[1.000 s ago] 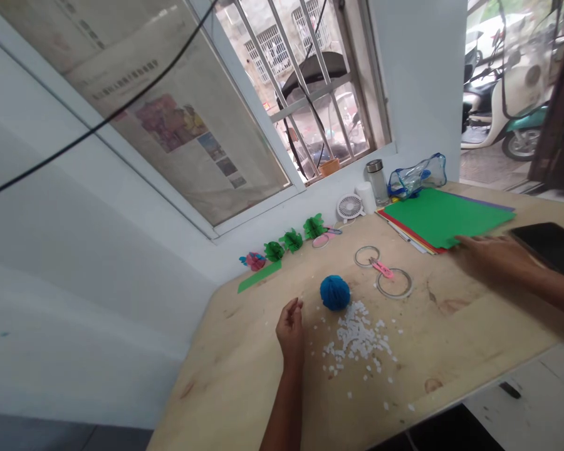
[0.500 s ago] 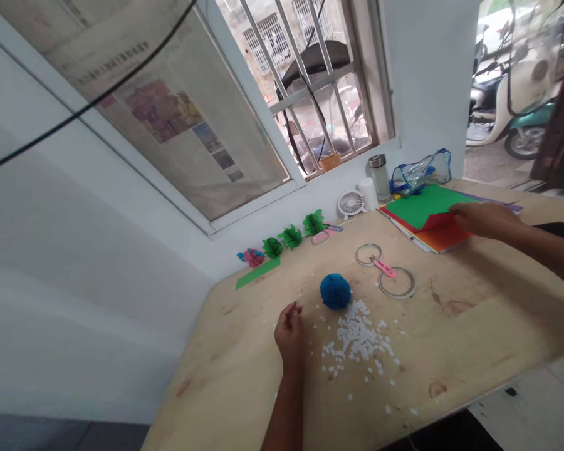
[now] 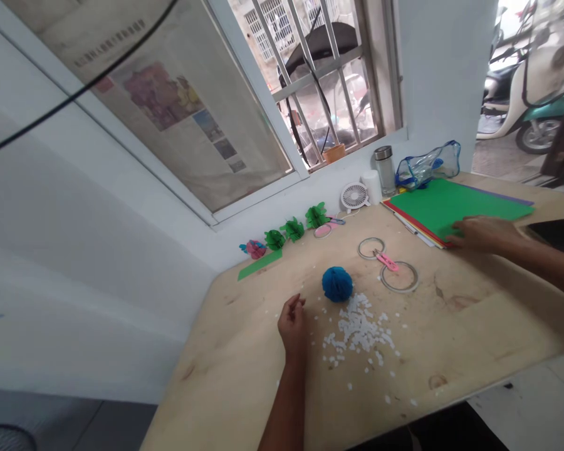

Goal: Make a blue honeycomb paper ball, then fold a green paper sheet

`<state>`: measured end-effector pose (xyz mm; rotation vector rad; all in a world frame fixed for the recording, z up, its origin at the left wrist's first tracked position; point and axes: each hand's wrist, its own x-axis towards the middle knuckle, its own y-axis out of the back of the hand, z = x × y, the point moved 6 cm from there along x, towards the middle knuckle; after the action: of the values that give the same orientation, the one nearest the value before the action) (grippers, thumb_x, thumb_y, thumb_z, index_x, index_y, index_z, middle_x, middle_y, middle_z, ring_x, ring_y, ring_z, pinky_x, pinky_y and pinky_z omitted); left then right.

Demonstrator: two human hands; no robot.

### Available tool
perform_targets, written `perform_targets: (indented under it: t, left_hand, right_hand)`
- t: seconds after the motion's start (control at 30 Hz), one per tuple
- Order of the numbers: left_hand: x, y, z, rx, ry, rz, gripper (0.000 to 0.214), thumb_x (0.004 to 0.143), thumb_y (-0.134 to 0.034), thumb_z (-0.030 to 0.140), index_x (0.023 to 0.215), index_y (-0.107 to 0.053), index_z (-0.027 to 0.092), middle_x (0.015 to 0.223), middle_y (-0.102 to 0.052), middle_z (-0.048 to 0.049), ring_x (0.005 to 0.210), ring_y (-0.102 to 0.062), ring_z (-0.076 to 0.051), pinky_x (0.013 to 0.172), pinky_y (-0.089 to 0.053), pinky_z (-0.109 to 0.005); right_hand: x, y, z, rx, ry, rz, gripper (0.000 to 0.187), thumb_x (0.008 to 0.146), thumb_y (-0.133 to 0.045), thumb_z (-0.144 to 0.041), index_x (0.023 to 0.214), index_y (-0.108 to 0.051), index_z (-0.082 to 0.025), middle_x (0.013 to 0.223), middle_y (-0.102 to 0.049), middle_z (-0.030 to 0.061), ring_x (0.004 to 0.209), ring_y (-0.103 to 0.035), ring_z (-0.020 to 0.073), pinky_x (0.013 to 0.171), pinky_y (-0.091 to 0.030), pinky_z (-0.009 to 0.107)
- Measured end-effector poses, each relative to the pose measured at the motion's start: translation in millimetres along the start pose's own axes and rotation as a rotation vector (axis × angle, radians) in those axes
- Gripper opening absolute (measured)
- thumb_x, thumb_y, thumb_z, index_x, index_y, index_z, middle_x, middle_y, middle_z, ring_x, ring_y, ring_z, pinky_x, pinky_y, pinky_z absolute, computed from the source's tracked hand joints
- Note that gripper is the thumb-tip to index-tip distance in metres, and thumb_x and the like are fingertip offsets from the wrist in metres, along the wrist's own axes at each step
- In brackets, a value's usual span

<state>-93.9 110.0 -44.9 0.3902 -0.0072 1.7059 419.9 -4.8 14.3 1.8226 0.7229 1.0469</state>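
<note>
My left hand (image 3: 292,316) rests on the table with its fingers loosely curled in, and nothing shows in them. Just beyond it sits a round blue paper ball (image 3: 337,284). Scattered in front of the ball are many small white paper bits (image 3: 360,329). At the right, my right hand (image 3: 486,233) lies over the near edge of a green paper sheet (image 3: 451,203), fingertips apart on its corner. The sheet lies flat on a stack of coloured paper, with red and yellow edges showing at the left.
Two tape rings, a far one (image 3: 371,248) and a near one (image 3: 399,277), lie beside a pink cutter (image 3: 386,260). Green paper shapes (image 3: 292,229), a green strip (image 3: 260,265), a fan (image 3: 355,196) and a glass bottle (image 3: 384,169) line the wall. A dark phone-like object (image 3: 557,233) lies at right.
The lifted near part of the green sheet has come down flat, covering the red and orange beneath. My right hand has lowered with it; my left hand has barely moved.
</note>
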Motion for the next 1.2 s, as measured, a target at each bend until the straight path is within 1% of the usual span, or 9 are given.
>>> perform_targets:
  t: [0.1, 0.23, 0.4, 0.57, 0.83, 1.0, 1.1, 1.13, 1.2]
  left_hand:
    - [-0.9, -0.6, 0.5, 0.004, 0.001, -0.005, 0.037, 0.078, -0.063, 0.044, 0.100, -0.071, 0.015, 0.089, -0.076, -0.0100, 0.089, -0.073, -0.023, 0.080, -0.059, -0.036]
    - [-1.6, -1.8, 0.7, 0.004, 0.007, -0.010, 0.038, 0.078, -0.062, 0.045, 0.100, -0.071, 0.015, 0.089, -0.075, -0.0102, 0.090, -0.073, -0.023, 0.081, -0.059, -0.035]
    - [-1.9, -3.1, -1.1, 0.000, 0.013, -0.021, 0.039, 0.078, -0.060, 0.043, 0.102, -0.071, 0.014, 0.090, -0.076, -0.0105, 0.089, -0.073, -0.023, 0.080, -0.058, -0.035]
    - [-2.0, -3.1, -3.4, 0.002, 0.000, -0.019, 0.038, 0.080, -0.058, 0.040, 0.104, -0.071, 0.014, 0.088, -0.076, -0.0102, 0.087, -0.074, -0.023, 0.078, -0.058, -0.034]
    - [0.2, -3.7, -4.4, 0.017, -0.064, -0.017, 0.033, 0.082, -0.056, 0.037, 0.100, -0.072, 0.015, 0.085, -0.076, -0.0088, 0.083, -0.074, -0.022, 0.075, -0.059, -0.033]
    - [-1.7, -4.3, 1.7, 0.045, -0.120, -0.009, 0.032, 0.084, -0.054, 0.036, 0.100, -0.072, 0.014, 0.083, -0.076, -0.0086, 0.081, -0.074, -0.021, 0.074, -0.059, -0.034]
    - [-5.1, -4.8, 8.7, 0.069, -0.166, -0.010, 0.031, 0.085, -0.053, 0.034, 0.100, -0.072, 0.015, 0.084, -0.076, -0.0087, 0.081, -0.074, -0.022, 0.075, -0.060, -0.035]
    - [-6.3, -4.7, 11.6, 0.077, -0.185, -0.010, 0.030, 0.086, -0.053, 0.034, 0.100, -0.072, 0.015, 0.085, -0.077, -0.0086, 0.081, -0.074, -0.022, 0.076, -0.060, -0.035]
    - [-8.8, -3.9, 18.7, 0.094, -0.225, -0.007, 0.029, 0.087, -0.052, 0.033, 0.099, -0.072, 0.015, 0.086, -0.077, -0.0086, 0.081, -0.074, -0.022, 0.078, -0.059, -0.037]
  right_hand:
    - [-2.3, -11.4, -9.4, -0.072, 0.045, -0.200, 0.041, 0.083, -0.066, -0.049, 0.067, -0.073, -0.012, 0.074, -0.071, 0.0167, 0.068, -0.064, 0.0207, 0.059, -0.028, 0.032]
    - [-4.6, -14.5, -15.6, -0.140, 0.050, -0.355, 0.034, 0.090, -0.059, -0.037, 0.073, -0.072, -0.011, 0.080, -0.071, 0.0192, 0.075, -0.066, 0.0224, 0.062, -0.031, 0.033]
    - [-2.2, -17.4, -12.0, -0.173, -0.013, -0.428, 0.032, 0.095, -0.046, -0.027, 0.086, -0.075, -0.016, 0.101, -0.073, 0.0181, 0.084, -0.067, 0.0239, 0.065, -0.034, 0.033]
    - [9.6, -17.6, 6.6, -0.186, -0.148, -0.436, 0.030, 0.092, -0.048, -0.028, 0.099, -0.077, -0.020, 0.112, -0.072, 0.0163, 0.087, -0.067, 0.0265, 0.064, -0.039, 0.031]
    - [16.3, 10.3, 9.0, -0.172, -0.197, -0.349, 0.035, 0.091, -0.052, -0.044, 0.104, -0.076, -0.021, 0.113, -0.073, 0.0128, 0.090, -0.065, 0.0283, 0.062, -0.040, 0.031]
    - [1.2, 25.2, -3.2, -0.148, -0.151, -0.242, 0.043, 0.088, -0.053, -0.049, 0.113, -0.074, -0.022, 0.114, -0.073, 0.0132, 0.093, -0.067, 0.0293, 0.064, -0.041, 0.032]
    - [-17.4, 26.8, -10.7, -0.120, -0.111, -0.189, 0.044, 0.084, -0.053, -0.049, 0.110, -0.076, -0.022, 0.113, -0.075, 0.0122, 0.093, -0.068, 0.0292, 0.066, -0.043, 0.032]
    - [-25.1, 28.1, -14.0, -0.103, -0.095, -0.155, 0.044, 0.083, -0.052, -0.050, 0.107, -0.077, -0.022, 0.110, -0.076, 0.0115, 0.091, -0.069, 0.0290, 0.065, -0.044, 0.032]
    - [-42.9, 39.0, -24.0, 0.000, -0.033, 0.032, 0.046, 0.080, -0.049, -0.056, 0.090, -0.079, -0.022, 0.093, -0.078, 0.0118, 0.076, -0.070, 0.0287, 0.058, -0.043, 0.032]
